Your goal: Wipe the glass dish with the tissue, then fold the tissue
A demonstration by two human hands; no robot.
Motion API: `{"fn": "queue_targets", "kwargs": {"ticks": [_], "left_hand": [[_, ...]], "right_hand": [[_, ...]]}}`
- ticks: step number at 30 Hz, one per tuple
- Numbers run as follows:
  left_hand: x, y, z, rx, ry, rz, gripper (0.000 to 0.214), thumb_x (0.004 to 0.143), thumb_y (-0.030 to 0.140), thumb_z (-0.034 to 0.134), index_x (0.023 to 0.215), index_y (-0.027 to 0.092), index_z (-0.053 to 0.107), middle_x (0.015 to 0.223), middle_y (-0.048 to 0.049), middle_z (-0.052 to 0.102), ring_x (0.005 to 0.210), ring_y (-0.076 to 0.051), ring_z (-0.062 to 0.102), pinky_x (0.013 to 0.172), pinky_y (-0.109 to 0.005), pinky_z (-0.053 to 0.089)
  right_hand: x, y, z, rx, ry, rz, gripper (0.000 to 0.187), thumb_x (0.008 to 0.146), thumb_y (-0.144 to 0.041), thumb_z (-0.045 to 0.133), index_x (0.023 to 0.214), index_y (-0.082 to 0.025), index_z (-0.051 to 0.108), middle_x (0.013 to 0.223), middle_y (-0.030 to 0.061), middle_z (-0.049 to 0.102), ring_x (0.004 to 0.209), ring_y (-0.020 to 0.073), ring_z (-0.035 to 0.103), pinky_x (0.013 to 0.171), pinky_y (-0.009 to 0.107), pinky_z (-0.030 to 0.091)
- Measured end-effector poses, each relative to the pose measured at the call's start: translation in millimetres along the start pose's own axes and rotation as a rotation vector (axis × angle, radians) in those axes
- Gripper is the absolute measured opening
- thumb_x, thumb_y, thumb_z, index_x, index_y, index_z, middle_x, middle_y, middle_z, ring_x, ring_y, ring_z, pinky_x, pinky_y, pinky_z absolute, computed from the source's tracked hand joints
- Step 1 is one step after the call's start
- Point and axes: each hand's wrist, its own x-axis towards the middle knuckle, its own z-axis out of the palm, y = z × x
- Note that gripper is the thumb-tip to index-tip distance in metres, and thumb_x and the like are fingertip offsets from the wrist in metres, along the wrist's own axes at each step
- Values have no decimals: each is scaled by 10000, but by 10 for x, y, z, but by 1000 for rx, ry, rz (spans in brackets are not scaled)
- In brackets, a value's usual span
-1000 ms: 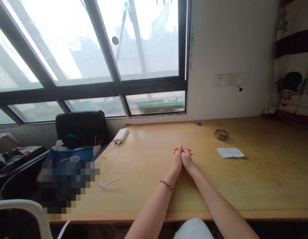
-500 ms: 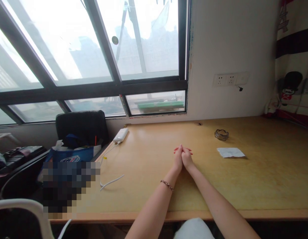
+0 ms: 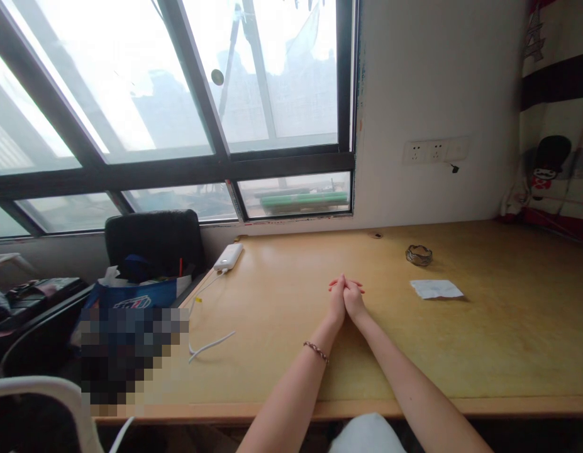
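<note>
My left hand (image 3: 337, 302) and my right hand (image 3: 354, 301) are clasped together over the wooden table (image 3: 272, 371), fingers interlaced and closed. No object shows between them. A braided bracelet (image 3: 316, 351) circles my left wrist. To the right of the hands lies a creased white piece of paper or tissue (image 3: 436, 289). Beyond it sits a round, dark, see-through dish with a wavy rim (image 3: 419, 255), perhaps an ashtray; neither hand touches it.
At the table's far left corner lies a white power bank (image 3: 228, 257) with a white cable (image 3: 210, 347) running along the edge. A black chair (image 3: 152, 242) holds a blue bag (image 3: 144, 299). Wall sockets (image 3: 427, 151) and a patterned curtain (image 3: 555, 126) are at the right; windows fill the left.
</note>
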Motion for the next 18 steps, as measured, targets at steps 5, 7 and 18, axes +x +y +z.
{"fn": "queue_targets", "kwargs": {"ticks": [5,7,18], "left_hand": [[-23,31,14,6,26,4,536,728,575,366,703,90,593,619,-99,610,651,-181,580,688,-302,430],[-29,40,17,9,28,2,536,728,577,364,707,93,593,623,-100,611,652,-182,579,688,-303,431],[-23,24,2,2,8,-8,551,730,588,349,734,92,590,637,-100,612,650,-181,581,692,-305,431]], "right_hand": [[-8,-14,-1,-21,5,12,270,716,-287,390,759,-168,628,684,50,645,671,154,583,591,238,448],[-7,-9,-1,-26,4,9,270,717,-277,385,764,-174,630,688,48,646,675,153,585,593,238,449],[-12,-36,0,-36,13,23,279,720,-281,382,767,-174,635,681,50,648,687,154,589,595,233,448]]}}
